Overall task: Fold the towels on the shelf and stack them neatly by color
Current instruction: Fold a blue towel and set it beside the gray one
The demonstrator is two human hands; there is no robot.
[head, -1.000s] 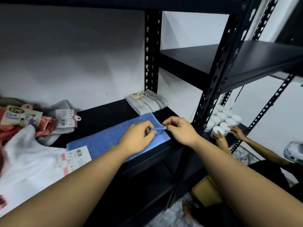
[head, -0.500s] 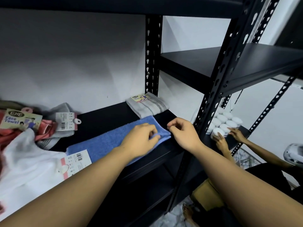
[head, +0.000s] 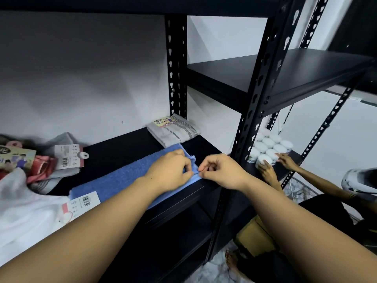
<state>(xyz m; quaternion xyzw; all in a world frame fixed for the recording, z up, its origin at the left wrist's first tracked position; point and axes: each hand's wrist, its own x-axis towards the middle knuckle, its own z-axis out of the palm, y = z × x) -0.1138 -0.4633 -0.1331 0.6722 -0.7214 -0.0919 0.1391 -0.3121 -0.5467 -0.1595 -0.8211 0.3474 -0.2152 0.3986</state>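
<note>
Both hands shifted to the blue towel near edge: left hand and right hand pinch its corner between them on the shelf. Fold likely starting.

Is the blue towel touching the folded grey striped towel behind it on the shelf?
Cannot tell. In the head view the blue towel's far corner overlaps the grey striped towel's front edge, but contact or a gap is not plainly shown.

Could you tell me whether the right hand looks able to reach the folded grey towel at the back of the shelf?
Probably yes: the right hand pinches the blue towel, and bare shelf lies between it and the grey towel.
</note>
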